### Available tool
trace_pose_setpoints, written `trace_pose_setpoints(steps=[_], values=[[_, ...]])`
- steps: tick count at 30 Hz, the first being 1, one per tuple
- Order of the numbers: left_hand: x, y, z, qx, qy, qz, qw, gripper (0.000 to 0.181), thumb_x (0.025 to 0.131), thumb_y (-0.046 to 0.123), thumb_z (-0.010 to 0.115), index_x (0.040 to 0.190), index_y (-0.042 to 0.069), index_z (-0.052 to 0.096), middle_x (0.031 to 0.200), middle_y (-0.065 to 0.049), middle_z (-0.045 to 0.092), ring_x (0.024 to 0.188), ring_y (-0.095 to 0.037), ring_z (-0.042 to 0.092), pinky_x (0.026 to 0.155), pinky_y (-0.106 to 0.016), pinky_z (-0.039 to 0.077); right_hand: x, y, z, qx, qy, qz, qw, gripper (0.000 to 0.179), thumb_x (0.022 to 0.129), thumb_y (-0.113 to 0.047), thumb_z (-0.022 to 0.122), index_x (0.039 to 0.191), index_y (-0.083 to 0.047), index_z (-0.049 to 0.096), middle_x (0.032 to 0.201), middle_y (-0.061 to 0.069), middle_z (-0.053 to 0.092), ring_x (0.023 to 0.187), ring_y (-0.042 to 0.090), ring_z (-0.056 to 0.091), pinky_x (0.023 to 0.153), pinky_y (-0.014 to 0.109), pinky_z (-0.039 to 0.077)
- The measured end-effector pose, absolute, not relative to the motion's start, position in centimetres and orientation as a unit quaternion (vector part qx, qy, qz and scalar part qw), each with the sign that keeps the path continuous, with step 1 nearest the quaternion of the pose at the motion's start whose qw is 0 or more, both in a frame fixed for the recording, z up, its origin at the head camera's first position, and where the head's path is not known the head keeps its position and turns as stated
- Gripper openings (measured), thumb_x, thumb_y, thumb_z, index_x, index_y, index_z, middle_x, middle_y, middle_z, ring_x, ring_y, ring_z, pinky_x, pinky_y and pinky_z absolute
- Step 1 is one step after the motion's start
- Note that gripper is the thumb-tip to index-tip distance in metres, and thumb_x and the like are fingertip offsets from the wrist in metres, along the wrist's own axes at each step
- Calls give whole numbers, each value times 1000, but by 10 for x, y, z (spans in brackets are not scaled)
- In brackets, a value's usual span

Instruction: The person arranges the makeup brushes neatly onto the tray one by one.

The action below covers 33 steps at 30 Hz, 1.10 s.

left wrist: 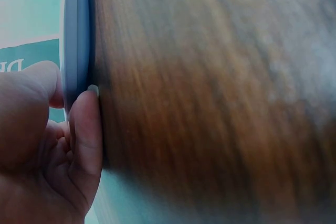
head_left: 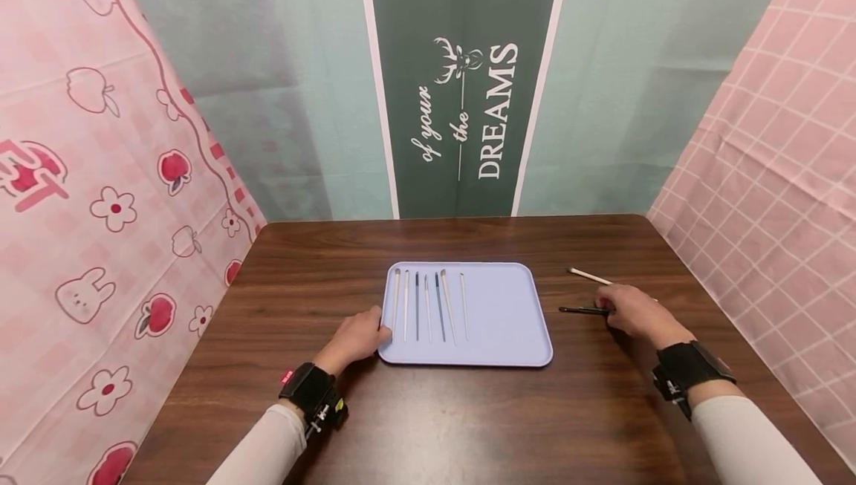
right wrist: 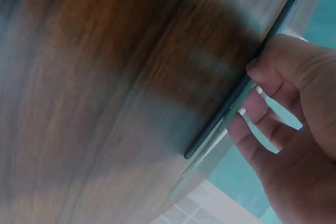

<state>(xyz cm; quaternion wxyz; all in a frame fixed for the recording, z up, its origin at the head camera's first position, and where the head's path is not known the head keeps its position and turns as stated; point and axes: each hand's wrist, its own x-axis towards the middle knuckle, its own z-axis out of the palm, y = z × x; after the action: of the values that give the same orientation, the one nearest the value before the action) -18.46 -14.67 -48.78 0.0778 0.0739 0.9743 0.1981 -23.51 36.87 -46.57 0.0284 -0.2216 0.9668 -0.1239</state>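
Note:
My left hand (head_left: 359, 334) grips the left edge of a pale lavender tray (head_left: 504, 318), thumb at the rim and fingers around its outer side. Several slim makeup brushes (head_left: 439, 307), white-handled and dark-handled, lie side by side on the tray's left and middle part. To the right of the tray, my right hand (head_left: 634, 312) pinches a black makeup brush (head_left: 583, 310) between thumb and fingers, close to the table. In the right wrist view, the black brush handle (right wrist: 210, 134) runs diagonally past the fingertips. Beyond it lies a white-handled brush (head_left: 590, 275), partly hidden by the hand.
The dark wood-grain table (head_left: 481, 425) spreads around the tray. A green curtain (head_left: 461, 195) with lettering hangs along its back edge. Pink patterned cloths stand at the left (head_left: 154, 247) and right (head_left: 769, 195) sides.

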Motion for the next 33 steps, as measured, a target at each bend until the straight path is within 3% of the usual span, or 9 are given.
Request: trace_pose_setpoints(steps=[15, 33], values=[[-184, -146, -487, 68, 974, 202, 84, 18, 91, 20, 61, 97, 4, 57, 76, -5, 52, 68, -22, 50, 64, -36, 42, -237, 372, -467, -226, 967, -113, 25, 25, 70, 7, 68, 84, -10, 57, 78, -1, 50, 72, 17, 47, 64, 36, 39], [-186, -148, -489, 67, 973, 203, 89, 20, 91, 21, 61, 100, 4, 58, 79, -6, 54, 70, -22, 50, 66, -37, 43, -234, 359, -433, -232, 968, -99, 8, 21, 75, 5, 69, 90, -7, 62, 79, 0, 49, 73, 18, 46, 63, 36, 38]])
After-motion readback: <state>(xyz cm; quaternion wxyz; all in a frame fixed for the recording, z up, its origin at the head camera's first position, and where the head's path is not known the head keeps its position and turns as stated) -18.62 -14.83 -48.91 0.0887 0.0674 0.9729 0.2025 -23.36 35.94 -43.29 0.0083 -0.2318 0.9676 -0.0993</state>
